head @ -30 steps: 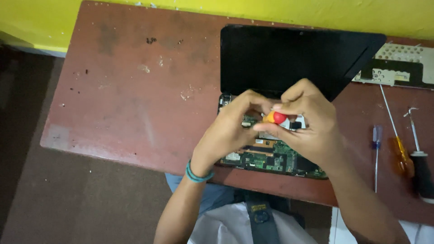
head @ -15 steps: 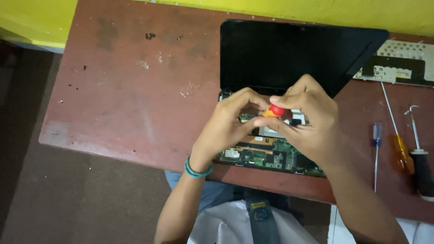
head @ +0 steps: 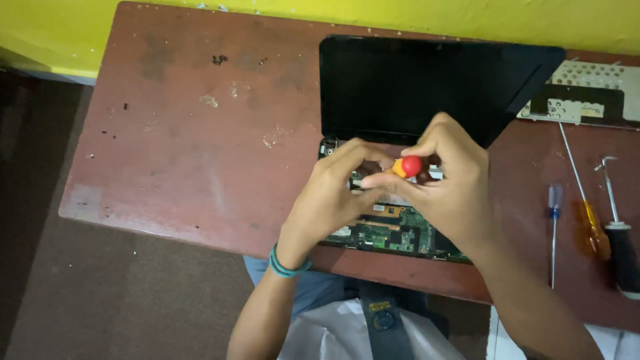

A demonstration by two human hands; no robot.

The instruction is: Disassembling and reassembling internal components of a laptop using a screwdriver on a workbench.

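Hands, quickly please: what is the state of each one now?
Left hand: fingers curled beside the red-capped screwdriver over the laptop's circuit board; grip cannot be told.
Right hand: closed on the red-capped screwdriver.

Beneath the grip lies the laptop's circuit board (head: 390, 230); screen (head: 427, 87) behind; three screwdrivers (head: 587, 207) lie right.

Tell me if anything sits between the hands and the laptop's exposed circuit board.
Nothing visible does. The left hand and right hand hold the red-capped screwdriver directly above the circuit board. The other tools lie apart, to the right.
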